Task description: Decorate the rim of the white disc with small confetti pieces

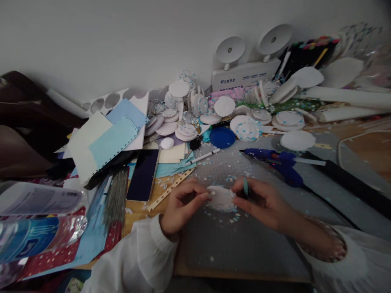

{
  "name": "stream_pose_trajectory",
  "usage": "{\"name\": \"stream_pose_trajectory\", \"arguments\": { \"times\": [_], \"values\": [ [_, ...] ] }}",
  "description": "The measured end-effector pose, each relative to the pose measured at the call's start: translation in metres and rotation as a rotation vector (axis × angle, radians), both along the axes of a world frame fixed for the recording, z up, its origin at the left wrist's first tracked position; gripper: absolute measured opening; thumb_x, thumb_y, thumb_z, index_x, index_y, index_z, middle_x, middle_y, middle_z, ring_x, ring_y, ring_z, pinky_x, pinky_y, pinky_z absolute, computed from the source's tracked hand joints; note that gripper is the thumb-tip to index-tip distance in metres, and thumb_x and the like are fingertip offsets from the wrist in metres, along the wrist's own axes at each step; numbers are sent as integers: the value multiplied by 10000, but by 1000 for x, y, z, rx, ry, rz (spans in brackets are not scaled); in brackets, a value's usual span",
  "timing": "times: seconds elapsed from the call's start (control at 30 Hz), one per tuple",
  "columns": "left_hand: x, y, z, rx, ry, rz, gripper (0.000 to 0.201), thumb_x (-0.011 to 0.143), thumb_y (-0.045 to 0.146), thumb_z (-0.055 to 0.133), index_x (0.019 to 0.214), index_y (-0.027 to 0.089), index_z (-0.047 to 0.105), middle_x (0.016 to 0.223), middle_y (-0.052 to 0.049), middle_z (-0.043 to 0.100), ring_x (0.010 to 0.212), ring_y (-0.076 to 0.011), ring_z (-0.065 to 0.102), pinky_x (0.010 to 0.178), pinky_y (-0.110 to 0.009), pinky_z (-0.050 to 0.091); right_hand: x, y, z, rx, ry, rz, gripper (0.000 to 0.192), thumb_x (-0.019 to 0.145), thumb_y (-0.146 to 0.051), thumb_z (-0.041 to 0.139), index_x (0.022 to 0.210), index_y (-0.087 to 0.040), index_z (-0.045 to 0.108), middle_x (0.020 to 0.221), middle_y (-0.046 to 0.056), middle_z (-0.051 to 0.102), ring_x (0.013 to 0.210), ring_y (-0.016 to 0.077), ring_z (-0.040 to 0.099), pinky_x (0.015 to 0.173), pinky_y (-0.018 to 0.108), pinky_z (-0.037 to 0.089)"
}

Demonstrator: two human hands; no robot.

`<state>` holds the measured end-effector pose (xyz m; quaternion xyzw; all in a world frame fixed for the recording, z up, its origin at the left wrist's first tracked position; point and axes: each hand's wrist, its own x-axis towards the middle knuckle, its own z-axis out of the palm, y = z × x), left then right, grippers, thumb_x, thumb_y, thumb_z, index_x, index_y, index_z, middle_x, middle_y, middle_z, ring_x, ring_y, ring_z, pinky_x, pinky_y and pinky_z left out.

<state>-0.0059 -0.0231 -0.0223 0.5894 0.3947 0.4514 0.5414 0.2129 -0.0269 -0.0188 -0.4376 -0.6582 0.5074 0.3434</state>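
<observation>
A round white paper disc (pixel 220 200) is between my hands, low over the grey cutting mat (pixel 244 248). My left hand (pixel 187 202) is closed in a pinch at the disc's left edge, with a small white paper piece at its fingertips. At the right edge, my right hand (pixel 259 199) pinches the disc between thumb and index finger. A teal band (pixel 246 186) shows against a right finger. Small blue and white paper flowers (pixel 232 219) lie scattered around the disc. Whether the disc touches the mat is hard to tell.
A blue glue gun (pixel 275 160) lies right of the disc, its cord trailing right. Behind are decorated paper discs (pixel 247 127), a blue lid (pixel 222 137) and a white twin-head lamp (pixel 244 75). Left are a phone (pixel 142 175), coloured paper (pixel 114 136), wires (pixel 116 199) and bottles (pixel 39 236).
</observation>
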Motion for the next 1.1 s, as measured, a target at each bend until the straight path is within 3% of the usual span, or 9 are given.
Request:
{"name": "stream_pose_trajectory", "arguments": {
  "times": [0.27, 0.53, 0.9, 1.1],
  "values": [
    [-2, 2, -4, -121, 2, -18, 299, 841, 397, 663, 679, 146, 682, 675, -40, 619, 656, -143, 533, 653, -266, 428, -1, 2, -2, -25, 12, -4, 168, 847, -366, 608, 792, -210, 575, 697, 10, 566, 611, 127, 516, 540, 239, 427],
    [-2, 1, -5, -67, -9, 68, 265, 848, 422, 652, 778, 180, 733, 776, -50, 684, 750, -182, 585, 733, -306, 455, 3, 2, -7, -35, 83, -114, 197, 831, -419, 633, 835, -226, 598, 760, 26, 610, 674, 153, 564, 591, 254, 475],
    [-3, 2, -3, -97, -36, -13, 245, 860, 341, 657, 706, 158, 711, 676, -18, 623, 667, -128, 534, 664, -249, 407, 2, 0, -5, -35, 84, -121, 194, 844, -423, 619, 841, -231, 592, 740, 19, 595, 647, 141, 547, 564, 240, 466],
    [-1, 3, -4, -62, -16, 73, 190, 825, 342, 696, 755, 168, 726, 739, -32, 657, 721, -148, 573, 698, -259, 443, 2, -1, -8, 12, 56, -157, 154, 846, -368, 620, 851, -218, 585, 743, 18, 600, 639, 131, 550, 558, 225, 466]
  ]
}}
